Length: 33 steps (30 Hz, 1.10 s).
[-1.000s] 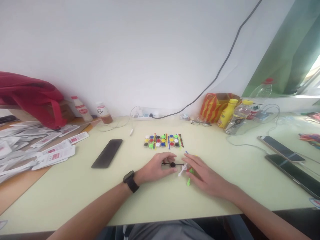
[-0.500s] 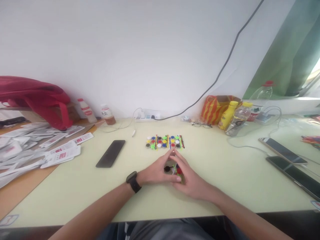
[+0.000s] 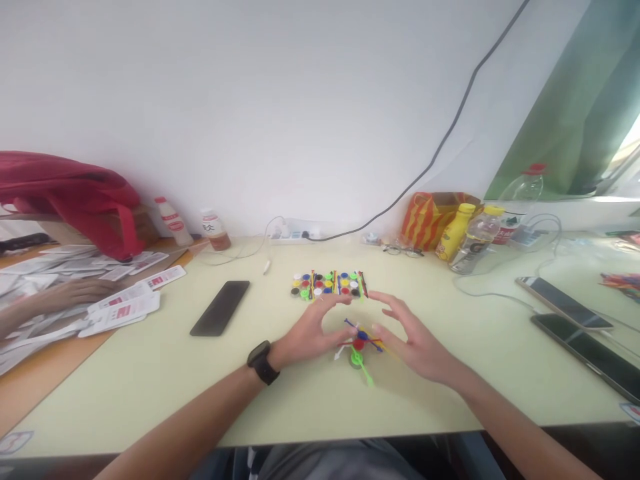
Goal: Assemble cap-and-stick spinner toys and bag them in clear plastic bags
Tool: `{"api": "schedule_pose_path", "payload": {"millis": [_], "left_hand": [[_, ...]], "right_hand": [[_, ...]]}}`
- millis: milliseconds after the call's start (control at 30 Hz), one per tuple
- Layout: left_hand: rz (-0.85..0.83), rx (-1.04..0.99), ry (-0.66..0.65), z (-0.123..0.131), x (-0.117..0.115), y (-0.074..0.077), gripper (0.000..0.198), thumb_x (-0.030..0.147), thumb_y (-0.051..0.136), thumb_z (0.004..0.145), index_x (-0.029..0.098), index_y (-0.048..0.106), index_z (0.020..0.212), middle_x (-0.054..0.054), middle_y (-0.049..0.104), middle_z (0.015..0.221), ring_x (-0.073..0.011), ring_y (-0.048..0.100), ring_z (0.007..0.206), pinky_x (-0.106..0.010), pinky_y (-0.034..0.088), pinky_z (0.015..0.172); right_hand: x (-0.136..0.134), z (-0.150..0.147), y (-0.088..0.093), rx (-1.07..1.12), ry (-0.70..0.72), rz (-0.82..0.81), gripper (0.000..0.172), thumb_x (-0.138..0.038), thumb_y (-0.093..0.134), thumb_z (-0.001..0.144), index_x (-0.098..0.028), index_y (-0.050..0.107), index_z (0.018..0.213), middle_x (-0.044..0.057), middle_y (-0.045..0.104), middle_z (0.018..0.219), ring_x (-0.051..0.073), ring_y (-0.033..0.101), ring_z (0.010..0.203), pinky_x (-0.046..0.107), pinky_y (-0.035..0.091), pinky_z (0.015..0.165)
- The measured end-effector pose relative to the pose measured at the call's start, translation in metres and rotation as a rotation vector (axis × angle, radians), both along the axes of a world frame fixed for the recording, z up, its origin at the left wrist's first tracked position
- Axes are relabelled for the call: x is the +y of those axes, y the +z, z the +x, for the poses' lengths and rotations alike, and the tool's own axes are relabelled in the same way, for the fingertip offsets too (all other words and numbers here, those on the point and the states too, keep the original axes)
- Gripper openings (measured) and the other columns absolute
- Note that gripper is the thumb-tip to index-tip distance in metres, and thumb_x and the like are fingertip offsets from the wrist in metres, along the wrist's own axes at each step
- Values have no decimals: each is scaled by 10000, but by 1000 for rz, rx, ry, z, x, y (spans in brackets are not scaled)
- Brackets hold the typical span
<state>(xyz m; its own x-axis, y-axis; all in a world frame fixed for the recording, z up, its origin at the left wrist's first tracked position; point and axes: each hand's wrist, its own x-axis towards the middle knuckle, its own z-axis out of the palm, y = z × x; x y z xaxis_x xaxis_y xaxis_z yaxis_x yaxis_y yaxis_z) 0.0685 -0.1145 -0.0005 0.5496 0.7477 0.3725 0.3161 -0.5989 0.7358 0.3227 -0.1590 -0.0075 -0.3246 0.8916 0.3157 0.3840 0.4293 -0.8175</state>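
Note:
A loose heap of small plastic discs and arrow-tipped sticks lies on the table in front of me. In it I make out a red disc, a blue disc, a blue arrow stick, a white arrow stick and a green arrow stick. My left hand, with a black watch on the wrist, curves around the heap's left side, fingers apart. On the other side my right hand is spread open, thumb near the pieces. Whether either thumb touches them I cannot tell.
Rows of coloured discs and sticks stand beyond my hands. A black phone lies to the left, two more phones to the right. Another person's hand rests on white cards at far left. Bottles stand back right.
My hands have parted from their closed ring, the right one moving rightward, and the pieces between them now lie spread out. Another person's hand has appeared over the cards at left.

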Motion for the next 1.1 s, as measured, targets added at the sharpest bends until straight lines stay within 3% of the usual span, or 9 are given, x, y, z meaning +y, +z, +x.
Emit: {"api": "schedule_pose_path", "payload": {"millis": [100, 200, 333, 467, 567, 700, 833, 967, 1100], "left_hand": [[67, -39, 31, 9, -4, 29, 220, 396, 614, 1010, 207, 677, 1103, -79, 712, 1109, -219, 650, 1032, -368, 512, 934], [40, -28, -22, 28, -6, 63, 311, 417, 512, 1055, 178, 612, 882, -13, 622, 794, -148, 560, 722, -271, 439, 646], [95, -85, 41, 48, 6, 99, 443, 478, 472, 1055, 186, 441, 724, 33, 423, 644, -113, 372, 580, -275, 279, 529], [155, -118, 172, 50, 29, 119, 558, 537, 562, 995, 204, 276, 651, 53, 245, 595, -99, 236, 544, -291, 181, 505], [52, -100, 140, 46, 39, 121, 610, 570, 604, 962, 209, 235, 636, 57, 221, 575, -92, 217, 523, -290, 163, 483], [-25, -130, 67, 47, 45, 108, 597, 586, 586, 967, 212, 257, 637, 49, 260, 558, -96, 256, 509, -284, 176, 466], [16, -172, 32, 46, 51, 98, 542, 590, 564, 980, 209, 360, 653, 25, 361, 567, -133, 382, 545, -286, 288, 493], [102, -139, 22, 41, 58, 96, 505, 600, 461, 1025, 198, 510, 725, -23, 514, 646, -216, 570, 717, -327, 449, 644], [217, -34, 92, 37, 62, 93, 537, 573, 401, 1059, 208, 442, 666, -10, 480, 593, -190, 525, 617, -336, 395, 612]], "right_hand": [[18, -9, 26, 27, -71, 61, 416, -490, 534, 1027, -368, 518, 1425, 53, 535, 1504, 279, 478, 1419, 531, 420, 1183], [43, -31, 58, 107, -124, 168, 337, -502, 472, 1051, -315, 583, 1309, 65, 621, 1380, 266, 558, 1321, 476, 472, 1107], [81, -61, 98, 155, -144, 350, 369, -501, 340, 1088, -267, 624, 1113, 55, 692, 1182, 238, 634, 1139, 414, 493, 999], [107, -69, 122, 62, -275, 463, 375, -571, 397, 1050, -265, 610, 1024, 53, 706, 1070, 250, 639, 1013, 399, 500, 871], [112, -71, 125, 25, -402, 581, 367, -611, 503, 994, -267, 599, 1077, 66, 699, 1060, 264, 627, 995, 403, 491, 853], [111, -78, 117, 29, -427, 612, 375, -623, 540, 966, -261, 601, 1043, 56, 693, 985, 251, 627, 918, 399, 486, 835], [114, -84, 110, 99, -313, 467, 388, -634, 551, 954, -254, 615, 1000, 48, 686, 968, 230, 618, 886, 367, 490, 789], [122, -84, 109, 157, -116, 315, 396, -629, 539, 960, -244, 620, 913, 19, 676, 906, 199, 602, 830, 326, 482, 743], [125, -82, 108, 125, -5, 186, 503, -684, 464, 977, -234, 596, 797, -11, 632, 762, 179, 556, 729, 300, 433, 652]]}}
